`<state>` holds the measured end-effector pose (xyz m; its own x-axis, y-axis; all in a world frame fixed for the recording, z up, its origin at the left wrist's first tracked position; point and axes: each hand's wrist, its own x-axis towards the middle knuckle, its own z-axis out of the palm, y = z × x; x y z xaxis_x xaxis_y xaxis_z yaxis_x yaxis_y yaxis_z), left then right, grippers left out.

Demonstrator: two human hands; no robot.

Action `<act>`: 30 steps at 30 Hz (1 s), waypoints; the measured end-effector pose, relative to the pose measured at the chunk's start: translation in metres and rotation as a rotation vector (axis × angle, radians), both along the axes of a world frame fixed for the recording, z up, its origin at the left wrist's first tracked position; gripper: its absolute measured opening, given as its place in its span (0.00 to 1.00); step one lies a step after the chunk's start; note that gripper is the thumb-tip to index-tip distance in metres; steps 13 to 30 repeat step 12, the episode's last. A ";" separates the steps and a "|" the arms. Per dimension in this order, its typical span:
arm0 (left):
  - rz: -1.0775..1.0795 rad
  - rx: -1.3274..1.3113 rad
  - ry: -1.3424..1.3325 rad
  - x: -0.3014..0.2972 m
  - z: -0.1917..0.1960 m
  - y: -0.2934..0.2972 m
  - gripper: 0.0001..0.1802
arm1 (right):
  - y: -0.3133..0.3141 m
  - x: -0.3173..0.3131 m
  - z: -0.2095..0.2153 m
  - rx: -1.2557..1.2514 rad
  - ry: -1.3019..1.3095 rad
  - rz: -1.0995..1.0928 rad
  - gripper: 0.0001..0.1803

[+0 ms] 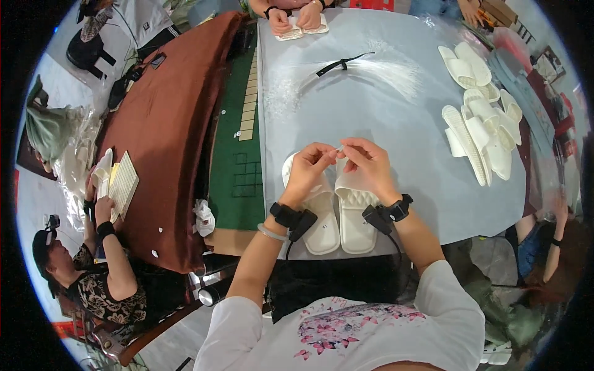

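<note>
A pair of white slippers [339, 213] lies side by side on the pale grey table [396, 123], toes pointing away from me. My left hand [307, 170] and my right hand [366, 164] hover just above the slippers' toe ends. Their fingertips meet on a thin clear plastic tie [339, 149], pinched between both hands. Both wrists carry black bands with small black devices.
A bundle of clear plastic ties [377, 69] with a black band lies mid-table. A heap of white slippers [479, 123] sits at the right. Another person's hands [294, 17] hold slippers at the far edge. At the left, a person [99, 272] handles slippers by a brown padded cover [167, 123].
</note>
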<state>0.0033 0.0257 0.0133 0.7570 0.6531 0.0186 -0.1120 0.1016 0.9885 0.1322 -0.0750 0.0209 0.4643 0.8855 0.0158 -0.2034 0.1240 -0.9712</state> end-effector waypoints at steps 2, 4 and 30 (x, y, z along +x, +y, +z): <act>0.027 0.006 0.003 -0.003 0.002 0.000 0.08 | 0.002 -0.003 -0.001 0.000 -0.012 0.014 0.13; 0.063 0.055 0.096 -0.008 0.007 0.000 0.08 | 0.004 -0.007 -0.002 0.004 -0.027 -0.032 0.12; -0.076 0.074 -0.019 -0.010 0.003 0.000 0.06 | 0.004 -0.004 -0.010 -0.098 -0.194 -0.068 0.11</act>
